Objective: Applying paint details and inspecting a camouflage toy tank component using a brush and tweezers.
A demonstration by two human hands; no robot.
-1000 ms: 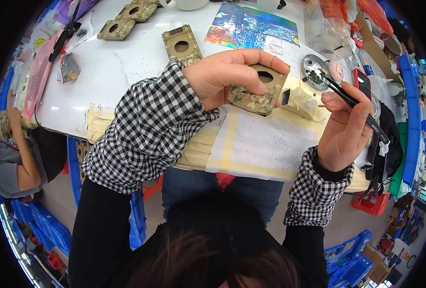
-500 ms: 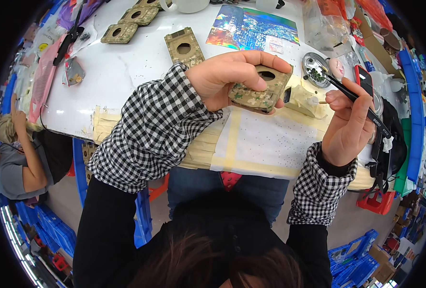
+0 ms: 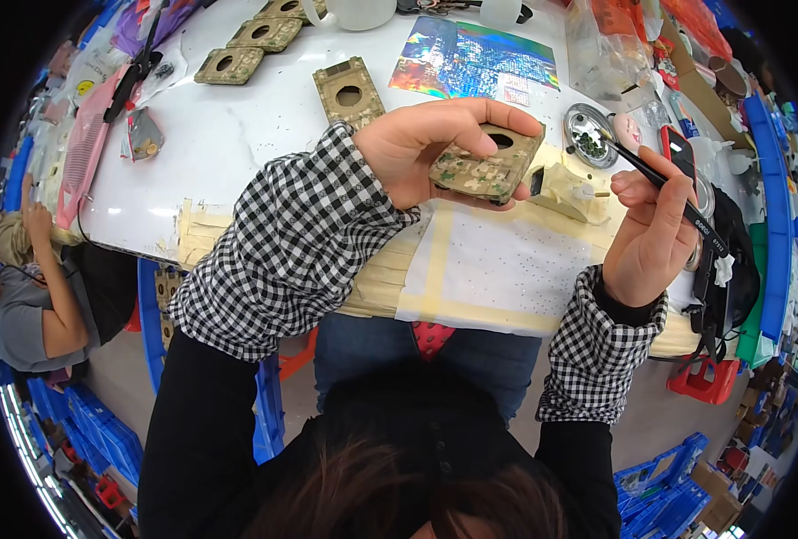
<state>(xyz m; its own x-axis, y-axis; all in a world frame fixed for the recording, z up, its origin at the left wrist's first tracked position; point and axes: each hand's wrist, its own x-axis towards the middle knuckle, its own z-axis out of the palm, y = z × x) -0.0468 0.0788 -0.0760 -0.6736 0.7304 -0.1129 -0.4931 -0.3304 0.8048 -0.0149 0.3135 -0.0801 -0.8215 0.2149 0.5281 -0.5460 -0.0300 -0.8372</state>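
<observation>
sleeves (image 3: 300, 242): black-white check
plate (image 3: 484, 166): olive-tan camo (centre)
tweezers (image 3: 660, 184): black
sheet (image 3: 475, 58): iridescent blue-multicolour (upper centre)
table (image 3: 228, 135): white

Dish (image 3: 588, 135) right of held block (image 3: 484, 166) — tweezers (image 3: 655, 178) between

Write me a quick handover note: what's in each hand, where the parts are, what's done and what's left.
Left hand: holds a camouflage square block with a round hole, lifted over the taped white sheet.
Right hand: grips black tweezers, tips at the small metal dish of tiny parts.
Elsewhere: four similar blocks lie on the white table.
Done: block picked up.
Left: cannot tell how far the held block's fitting has got.
</observation>
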